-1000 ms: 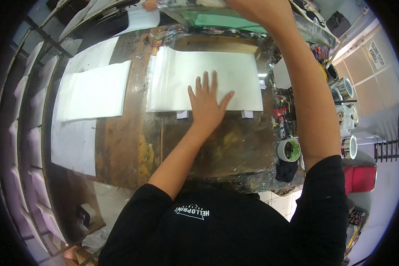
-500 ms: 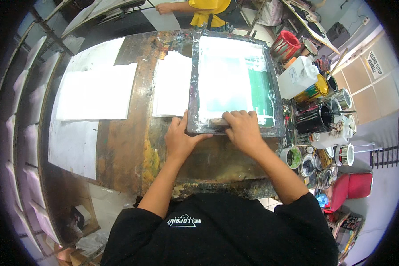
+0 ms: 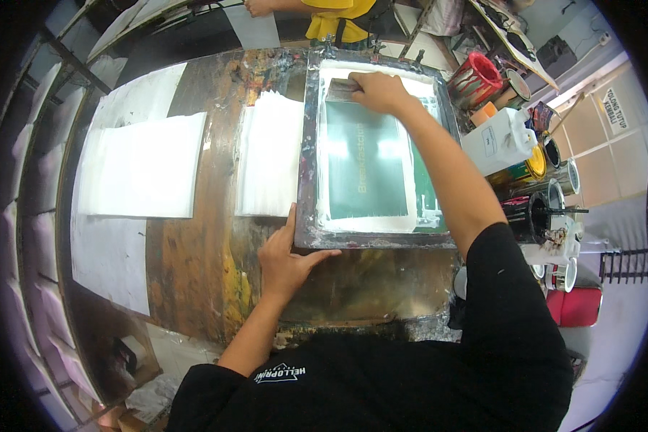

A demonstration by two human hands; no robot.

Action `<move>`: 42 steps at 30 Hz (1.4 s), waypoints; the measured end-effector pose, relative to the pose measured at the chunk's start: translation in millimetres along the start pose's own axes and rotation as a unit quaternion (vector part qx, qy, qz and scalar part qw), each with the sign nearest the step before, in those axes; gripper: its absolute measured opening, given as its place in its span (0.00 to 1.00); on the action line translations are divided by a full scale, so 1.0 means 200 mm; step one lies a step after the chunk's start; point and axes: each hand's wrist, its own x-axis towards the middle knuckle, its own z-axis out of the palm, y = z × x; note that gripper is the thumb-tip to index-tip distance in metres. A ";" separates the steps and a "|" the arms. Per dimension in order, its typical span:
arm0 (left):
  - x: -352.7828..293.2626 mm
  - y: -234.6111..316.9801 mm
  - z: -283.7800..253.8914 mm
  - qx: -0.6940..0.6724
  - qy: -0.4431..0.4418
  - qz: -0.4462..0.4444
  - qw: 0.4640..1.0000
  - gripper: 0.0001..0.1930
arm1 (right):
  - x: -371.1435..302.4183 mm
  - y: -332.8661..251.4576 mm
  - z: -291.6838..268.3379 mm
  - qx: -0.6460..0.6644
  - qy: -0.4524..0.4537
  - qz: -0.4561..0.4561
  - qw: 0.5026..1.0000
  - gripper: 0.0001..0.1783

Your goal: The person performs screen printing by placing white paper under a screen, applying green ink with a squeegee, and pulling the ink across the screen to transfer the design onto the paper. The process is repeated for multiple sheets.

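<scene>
Well to the left of the framed screen point(image 3: 307, 155) stands a rack point(image 3: 36, 237) of pale-lined shelves. Nearer to the screen, a large white sheet point(image 3: 111, 263) lies flat on the stained wooden table point(image 3: 187, 252), with a white paper stack point(image 3: 144, 165) on top of it. Just beside the screen's left bar sits a second, uneven pile of paper point(image 3: 268, 158), its right side going out of sight at that bar. Beyond the screen's far left corner, a co-worker's hand point(image 3: 258, 7) shows next to a yellow top point(image 3: 327, 25). At the screen's near left corner is the left hand point(image 3: 282, 261), thumb and forefinger spread wide, the forefinger at the left bar and the thumb along the near one. The screen itself lies on the table, with a grey-green panel bearing pale lettering, white smears around it and a greener strip on its right. Close to the screen's far bar, the right hand point(image 3: 381, 92) has its fingers closed around a squeegee point(image 3: 343, 89) held over the mesh. Past the screen's right bar crowd a red-coated tub point(image 3: 475, 78), a white jerrycan point(image 3: 498, 140), a yellow-rimmed tin point(image 3: 536, 164) and a black can point(image 3: 527, 216); farther right is a red chair point(image 3: 576, 307).
</scene>
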 end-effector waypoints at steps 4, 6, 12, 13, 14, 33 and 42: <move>0.00 -0.01 0.00 -0.034 0.027 0.044 0.998 0.56 | 0.05 0.03 0.08 -0.038 0.068 -0.001 0.997 0.20; -0.01 0.01 -0.02 -0.015 0.007 0.024 1.000 0.55 | -0.06 -0.02 0.14 -0.082 0.100 0.001 0.992 0.18; -0.01 0.04 -0.02 -0.042 -0.007 -0.025 0.999 0.53 | -0.74 -0.30 0.14 -0.050 0.139 -0.042 0.988 0.16; -0.01 0.04 -0.02 -0.042 -0.007 -0.025 0.999 0.52 | -0.86 -0.35 0.13 -0.044 0.132 -0.046 0.989 0.18; -0.01 0.03 -0.01 -0.055 0.001 -0.015 0.998 0.51 | -0.97 -0.39 0.10 -0.038 0.106 -0.040 0.993 0.20; 0.02 0.11 0.16 0.327 -0.099 0.020 0.940 0.59 | -0.71 -0.49 -0.96 -0.022 0.391 -0.037 0.919 0.40; 0.04 0.13 0.17 0.356 -0.062 -0.003 0.933 0.68 | -0.71 -0.53 -1.04 0.005 0.378 -0.009 0.926 0.42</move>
